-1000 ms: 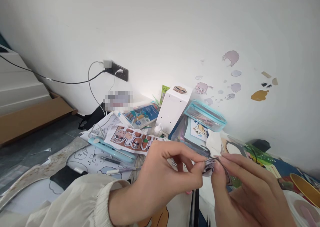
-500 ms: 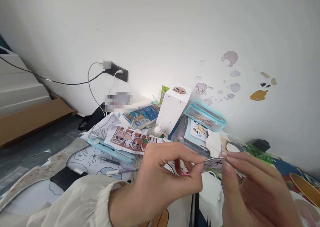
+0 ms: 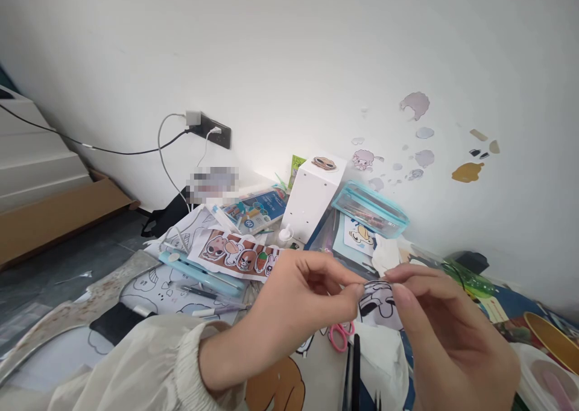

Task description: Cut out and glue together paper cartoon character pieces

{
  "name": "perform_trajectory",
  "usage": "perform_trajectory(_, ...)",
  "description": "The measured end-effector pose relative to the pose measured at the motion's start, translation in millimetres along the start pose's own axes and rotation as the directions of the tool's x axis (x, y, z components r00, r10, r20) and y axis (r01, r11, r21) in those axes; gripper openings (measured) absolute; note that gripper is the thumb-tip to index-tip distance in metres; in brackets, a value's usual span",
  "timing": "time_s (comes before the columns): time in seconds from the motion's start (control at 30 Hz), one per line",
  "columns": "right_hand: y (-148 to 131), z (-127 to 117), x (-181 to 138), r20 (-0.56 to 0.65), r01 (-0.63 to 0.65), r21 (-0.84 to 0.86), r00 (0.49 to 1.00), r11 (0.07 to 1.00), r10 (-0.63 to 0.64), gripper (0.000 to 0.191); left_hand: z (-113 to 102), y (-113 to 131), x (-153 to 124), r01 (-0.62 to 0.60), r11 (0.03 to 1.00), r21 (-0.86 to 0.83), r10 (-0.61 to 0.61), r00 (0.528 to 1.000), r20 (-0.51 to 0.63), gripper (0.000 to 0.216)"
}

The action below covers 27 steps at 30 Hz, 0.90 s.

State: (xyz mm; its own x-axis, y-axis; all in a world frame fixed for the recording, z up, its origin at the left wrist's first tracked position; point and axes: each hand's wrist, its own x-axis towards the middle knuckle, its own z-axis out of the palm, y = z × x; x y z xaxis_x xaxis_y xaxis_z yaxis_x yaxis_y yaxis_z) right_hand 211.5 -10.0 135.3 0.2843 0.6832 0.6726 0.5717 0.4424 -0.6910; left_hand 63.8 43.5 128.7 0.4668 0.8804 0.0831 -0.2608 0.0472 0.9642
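Observation:
My left hand (image 3: 312, 302) pinches the left edge of a small cartoon paper cutout (image 3: 379, 305) between thumb and fingertips. On its other side, my right hand (image 3: 447, 332) pinches the upper right edge. The cutout is pale with bold black outlines and is held upright, its top edge between both hands. Below it lie pink-handled scissors (image 3: 340, 337), black tweezers (image 3: 355, 369) and crumpled white tissue (image 3: 384, 363). A brown cartoon drawing (image 3: 278, 387) lies partly under my left forearm.
A printed cartoon strip (image 3: 239, 256) and a light-blue paper trimmer (image 3: 203, 272) lie left. Behind stand a white box (image 3: 312, 200) and a turquoise clear pencil case (image 3: 371, 209). Cutouts (image 3: 363, 159) stick to the wall. A gold-rimmed bowl (image 3: 552, 341) sits far right.
The cutout has turned from nearly edge-on to show its printed face. My hands have shifted slightly left, and the pink scissors handles have come into clearer view.

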Motion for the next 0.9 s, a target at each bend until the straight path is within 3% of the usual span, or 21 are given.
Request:
perform_trajectory(0.2, -1, 1, 1, -0.04, -0.013, -0.086, 0.999, 0.996, 0.01, 0.012, -1, -5, 4, 0.1, 0.983, -0.156, -0.089, 0.993, 0.078, 0.006)
perform_trajectory(0.4, -4, 8, -2, -0.114, -0.005, -0.172, 0.993, 0.985, -0.015, 0.01, 0, -2, 5, 0.115, 0.976, -0.185, -0.101, 0.991, 0.084, 0.007)
perform_trajectory(0.53, -8, 13, -4, -0.223, -0.066, -0.215, 0.975, 0.974, 0.017, 0.008, -1, 0, 5, 0.117, 0.977, -0.179, -0.103, 0.991, 0.082, 0.008)
perform_trajectory(0.73, -8, 15, -5, -0.257, -0.068, -0.299, 0.966, 0.952, -0.011, 0.01, -2, 1, 6, 0.148, 0.973, -0.174, -0.135, 0.987, 0.089, 0.008)
perform_trajectory(0.9, -1, 10, -6, -0.172, 0.033, -0.362, 0.98, 0.932, -0.102, 0.01, -2, -1, 8, 0.147, 0.973, -0.175, -0.133, 0.987, 0.093, 0.008)
